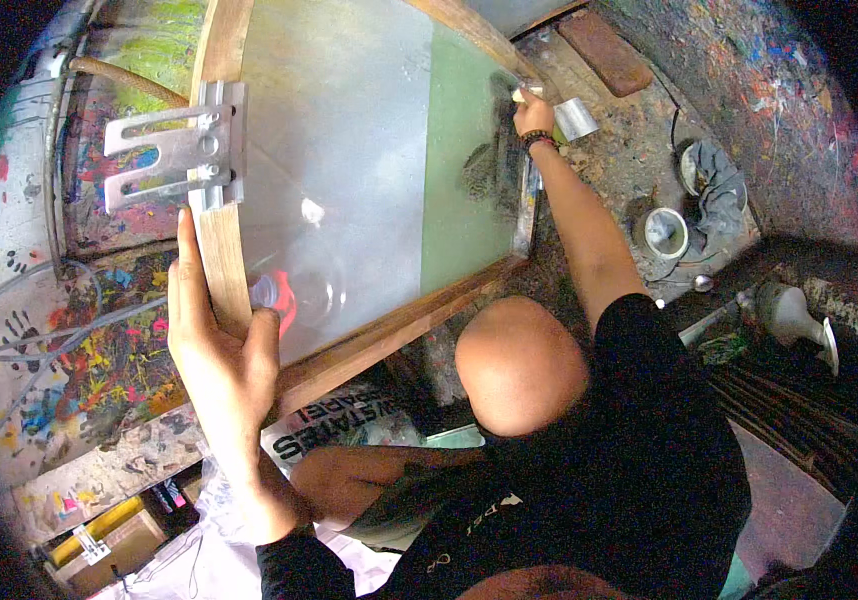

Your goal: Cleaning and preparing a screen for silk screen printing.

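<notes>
A wooden-framed printing screen (339,180) with a pale mesh and a green band stands tilted before me. My left hand (211,335) grips its left wooden bar (221,250), thumb on the mesh side and fingers along the outside. Just above those fingers, a slotted metal bracket (174,155) is fixed to the bar. At the screen's far right edge, beside a dark smudged patch (489,165), my right hand (533,118) is closed around a small pale yellow piece, largely hidden by the fingers. A silvery rectangular piece (577,119) lies right by that hand.
A paint-splattered board (79,350) lies at left. On the stained surface to the right are a brown block (604,52), a white tub (661,233) and a grey cloth (719,185). My bare knee (521,365) is close below the frame.
</notes>
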Motion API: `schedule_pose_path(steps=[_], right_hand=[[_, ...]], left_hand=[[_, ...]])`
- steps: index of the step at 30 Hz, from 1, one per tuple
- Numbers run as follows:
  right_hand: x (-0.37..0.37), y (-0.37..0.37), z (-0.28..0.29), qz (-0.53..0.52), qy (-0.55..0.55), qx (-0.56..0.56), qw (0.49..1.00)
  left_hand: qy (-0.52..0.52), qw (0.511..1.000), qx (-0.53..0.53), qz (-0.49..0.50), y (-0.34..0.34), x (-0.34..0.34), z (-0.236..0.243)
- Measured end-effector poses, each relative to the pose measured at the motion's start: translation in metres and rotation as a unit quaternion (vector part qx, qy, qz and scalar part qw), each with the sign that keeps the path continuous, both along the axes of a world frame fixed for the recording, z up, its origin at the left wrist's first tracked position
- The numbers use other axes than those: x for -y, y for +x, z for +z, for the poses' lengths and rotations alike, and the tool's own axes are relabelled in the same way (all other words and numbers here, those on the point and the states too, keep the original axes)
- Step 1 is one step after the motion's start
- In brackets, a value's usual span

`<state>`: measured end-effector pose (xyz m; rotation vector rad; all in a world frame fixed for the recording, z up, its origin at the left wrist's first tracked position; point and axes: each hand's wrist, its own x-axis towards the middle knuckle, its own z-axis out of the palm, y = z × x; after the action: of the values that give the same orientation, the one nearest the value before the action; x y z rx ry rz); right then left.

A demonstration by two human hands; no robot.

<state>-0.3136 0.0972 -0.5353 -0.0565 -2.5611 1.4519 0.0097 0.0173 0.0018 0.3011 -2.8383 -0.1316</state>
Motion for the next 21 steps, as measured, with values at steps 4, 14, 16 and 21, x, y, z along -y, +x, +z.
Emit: schedule_pose_path(steps=[4,14,16,21], right_hand=[[-0.011,0.034,-0.023,0.039,0.102,0.096,0.989],[-0.034,0.122,-0.015,0.003,-0.045,0.074,0.996],[-0.032,0.111,-0.009,-0.001,-0.008,0.09,0.996],[-0.029,0.087,0.013,0.019,-0.059,0.082,0.995]], left_hand=[[0.014,1.0,-0.017,0.016,0.011,0.009,-0.006],[0.093,0.993,-0.078,0.009,0.035,0.0,-0.012],[0.154,0.984,-0.088,0.026,0.035,-0.005,-0.01],[0.193,0.976,-0.088,0.049,0.039,-0.014,-0.004]])
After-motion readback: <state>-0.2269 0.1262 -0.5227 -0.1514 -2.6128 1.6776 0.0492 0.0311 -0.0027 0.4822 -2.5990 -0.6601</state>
